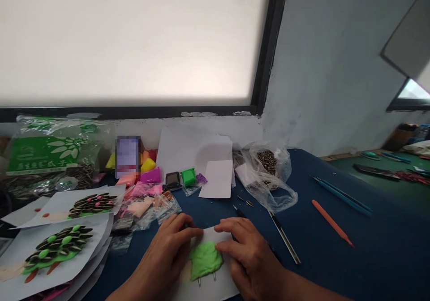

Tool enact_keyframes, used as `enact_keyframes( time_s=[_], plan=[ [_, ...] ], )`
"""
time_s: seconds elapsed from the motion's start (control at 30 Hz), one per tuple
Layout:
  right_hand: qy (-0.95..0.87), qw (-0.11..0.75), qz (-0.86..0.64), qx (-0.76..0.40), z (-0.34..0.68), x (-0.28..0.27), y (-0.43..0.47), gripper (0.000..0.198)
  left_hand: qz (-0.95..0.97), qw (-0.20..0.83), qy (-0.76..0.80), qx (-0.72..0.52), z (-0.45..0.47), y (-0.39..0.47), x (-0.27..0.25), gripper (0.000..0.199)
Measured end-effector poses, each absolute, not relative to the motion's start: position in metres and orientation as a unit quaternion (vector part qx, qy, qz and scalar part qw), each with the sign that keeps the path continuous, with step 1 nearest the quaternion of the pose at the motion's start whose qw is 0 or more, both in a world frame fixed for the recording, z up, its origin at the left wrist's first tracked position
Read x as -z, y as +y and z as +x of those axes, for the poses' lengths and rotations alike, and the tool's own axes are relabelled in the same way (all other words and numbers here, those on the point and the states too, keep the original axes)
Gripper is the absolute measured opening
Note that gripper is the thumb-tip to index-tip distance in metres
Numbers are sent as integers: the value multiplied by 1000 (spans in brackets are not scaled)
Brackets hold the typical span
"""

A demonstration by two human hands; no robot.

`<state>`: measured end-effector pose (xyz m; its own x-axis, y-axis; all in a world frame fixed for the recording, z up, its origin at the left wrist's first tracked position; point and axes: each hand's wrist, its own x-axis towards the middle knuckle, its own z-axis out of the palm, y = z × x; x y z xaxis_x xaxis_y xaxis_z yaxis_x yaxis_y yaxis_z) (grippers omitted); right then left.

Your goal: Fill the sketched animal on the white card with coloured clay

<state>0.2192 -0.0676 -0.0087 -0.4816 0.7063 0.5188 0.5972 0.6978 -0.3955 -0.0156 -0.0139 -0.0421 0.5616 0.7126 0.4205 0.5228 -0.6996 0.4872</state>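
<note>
Both hands are down on the paper (215, 287) at the near edge of the blue table (336, 265), and the left hand (168, 251) lies flat, fingers loosely spread, fingertips at the upper left edge of the green clay (204, 260). That clay is a flattened patch pressed onto the sheet, right between the two hands, with two short drawn lines poking out below it. Right hand (247, 249) sits just beside it, fingers curled in, tips touching the clay's right edge; neither hand grips anything. Sweeping from the far left: a green seed bag (50, 153) by the wall, two finished seed pictures (62, 245) on white sheets below it. Next, a heap of coloured clay packets (149, 182), pink, yellow, green. Behind the hands, loose white sheets (195, 153). Then a clear bag of seeds (268, 171), a thin metal tool (284, 237) lying just right of the right hand, an orange stick (331, 222) farther out, and blue sticks (341, 195) beyond that.
</note>
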Motion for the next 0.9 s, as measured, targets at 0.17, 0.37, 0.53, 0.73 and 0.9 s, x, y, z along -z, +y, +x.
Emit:
enact_keyframes(
  time_s=[0.17,0.37,0.53,0.73,0.9],
  plan=[
    [-864,307,-392,-73,219,10,-66,34,850,189,377,-315,-16,-13,42,26],
    [-867,317,-379,-68,221,14,-62,34,821,202,446,-294,-8,-15,32,15],
    [-867,340,-359,-59,223,17,-60,33,815,213,454,-291,-7,-14,31,15],
    [-866,339,-363,-60,221,23,-59,37,805,212,483,-272,-13,-12,32,15],
    [-851,387,-354,-9,218,27,-59,34,805,193,479,-294,-13,-13,38,13]
  ],
)
